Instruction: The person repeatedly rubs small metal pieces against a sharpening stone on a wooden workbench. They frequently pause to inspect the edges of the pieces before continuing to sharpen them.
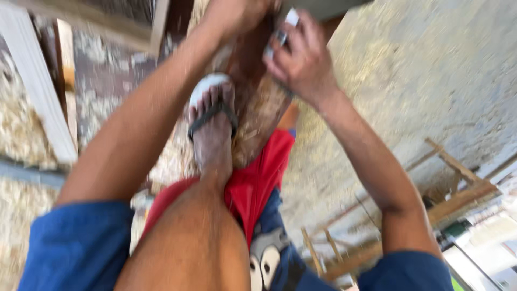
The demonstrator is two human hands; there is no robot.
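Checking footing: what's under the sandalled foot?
The foot rests on a brown wood piece, with shavings around. The contact under the sole is hidden, and the picture is blurred.

You stood in a messy wood workshop in bright daylight. The ground (420,70) on one side was rough, pale and dusty. Heaps of light wood shavings (21,124) lay on the other side. A long white plank (37,86) lay across the shavings, with a thinner wooden strip (67,70) just beside it. A wooden frame (134,27) sat near the top edge. Off to the side stood a frame of brown wooden bars (458,188). Everything looked blurry.
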